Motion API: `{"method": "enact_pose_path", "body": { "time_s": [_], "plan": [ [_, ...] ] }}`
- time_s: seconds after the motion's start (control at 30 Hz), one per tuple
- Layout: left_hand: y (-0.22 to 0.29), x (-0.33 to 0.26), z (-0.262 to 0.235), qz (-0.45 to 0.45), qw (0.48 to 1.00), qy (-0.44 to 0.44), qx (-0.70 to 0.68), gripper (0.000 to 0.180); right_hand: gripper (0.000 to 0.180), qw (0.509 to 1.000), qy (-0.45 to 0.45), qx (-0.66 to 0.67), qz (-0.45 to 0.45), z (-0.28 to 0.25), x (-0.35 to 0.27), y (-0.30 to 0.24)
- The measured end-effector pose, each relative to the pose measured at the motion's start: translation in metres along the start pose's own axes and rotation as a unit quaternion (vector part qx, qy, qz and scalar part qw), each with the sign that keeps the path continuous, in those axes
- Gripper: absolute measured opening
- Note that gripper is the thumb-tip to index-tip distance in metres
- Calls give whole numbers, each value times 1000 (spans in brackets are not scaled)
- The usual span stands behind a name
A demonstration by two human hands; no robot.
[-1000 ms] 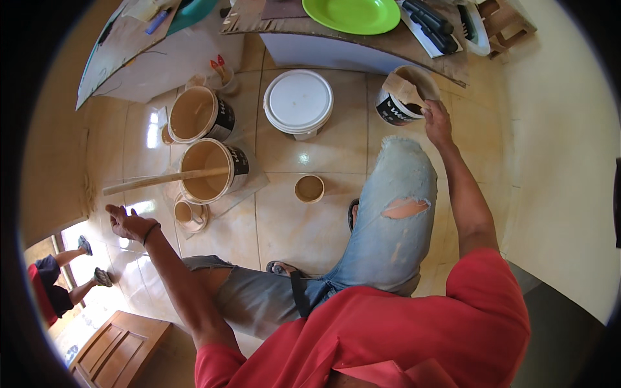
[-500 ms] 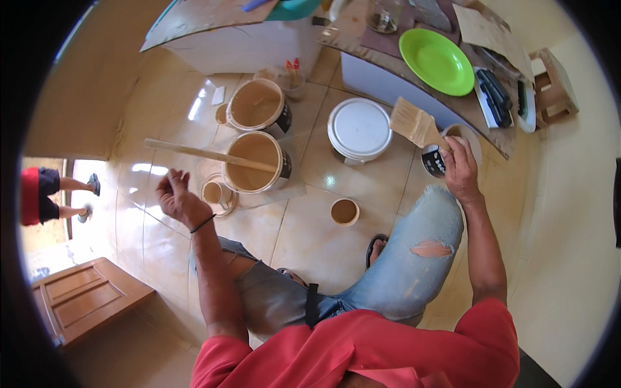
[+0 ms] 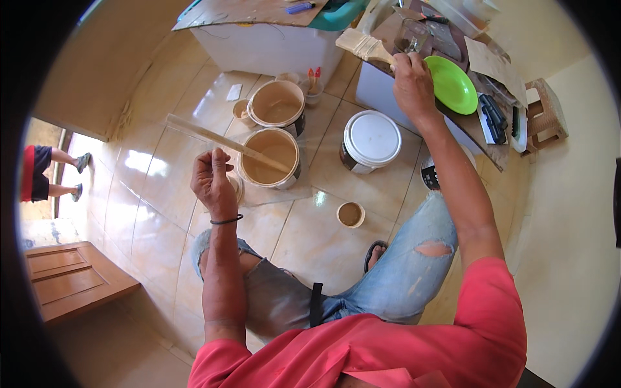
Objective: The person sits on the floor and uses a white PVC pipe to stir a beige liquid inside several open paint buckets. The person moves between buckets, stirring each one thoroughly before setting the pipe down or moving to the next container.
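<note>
My right hand [image 3: 414,85] is closed around the handle of a wide flat paintbrush [image 3: 365,46], held up over the edge of the cluttered board, bristles pointing left. My left hand [image 3: 215,184] has its fingers curled together and no object shows in them. It is just in front of a long wooden stick [image 3: 213,137] that leans in an open bucket of tan paint [image 3: 268,157]; whether they touch I cannot tell. A second open bucket [image 3: 277,102] with tan-coated walls stands behind. Nearer my feet sits a small cup of brown liquid [image 3: 350,215].
A white-lidded bucket [image 3: 372,138] stands right of the open ones. Another container [image 3: 432,174] is partly behind my right arm. A green plate [image 3: 451,85] lies on the board at right. A clear cup [image 3: 312,90] holds red-tipped tools. Someone's legs [image 3: 61,171] show at left.
My right hand has lifted the paintbrush up and to the left, from above the container by my knee to the board's edge. My left hand has moved right, closer to the stick.
</note>
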State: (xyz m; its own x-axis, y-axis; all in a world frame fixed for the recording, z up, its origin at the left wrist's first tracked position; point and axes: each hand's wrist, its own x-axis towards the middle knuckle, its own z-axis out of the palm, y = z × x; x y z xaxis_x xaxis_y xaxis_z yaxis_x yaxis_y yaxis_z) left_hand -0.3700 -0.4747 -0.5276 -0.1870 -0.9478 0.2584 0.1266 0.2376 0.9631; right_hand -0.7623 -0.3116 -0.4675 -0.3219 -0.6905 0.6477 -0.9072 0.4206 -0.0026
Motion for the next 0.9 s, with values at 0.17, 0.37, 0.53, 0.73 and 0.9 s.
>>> {"method": "enact_pose_path", "body": {
  "time_s": [0.17,0.37,0.53,0.73,0.9],
  "plan": [
    [8,-2,-4,-6,1000,-14,-4,19,13,999,-6,-42,32,23,-2,5],
    [3,-4,0,3,999,-43,18,20,15,999,5,-39,-14,29,-6,22],
    [-7,-22,16,31,993,-115,5,9,23,981,148,-24,-126,4,-15,-2],
    [-29,-60,95,-254,925,-282,-21,25,56,933,-351,85,19,14,-101,-15],
    [-115,-78,177,-433,847,-308,28,52,77,879,-406,74,238,90,-132,42]
  ]
}}
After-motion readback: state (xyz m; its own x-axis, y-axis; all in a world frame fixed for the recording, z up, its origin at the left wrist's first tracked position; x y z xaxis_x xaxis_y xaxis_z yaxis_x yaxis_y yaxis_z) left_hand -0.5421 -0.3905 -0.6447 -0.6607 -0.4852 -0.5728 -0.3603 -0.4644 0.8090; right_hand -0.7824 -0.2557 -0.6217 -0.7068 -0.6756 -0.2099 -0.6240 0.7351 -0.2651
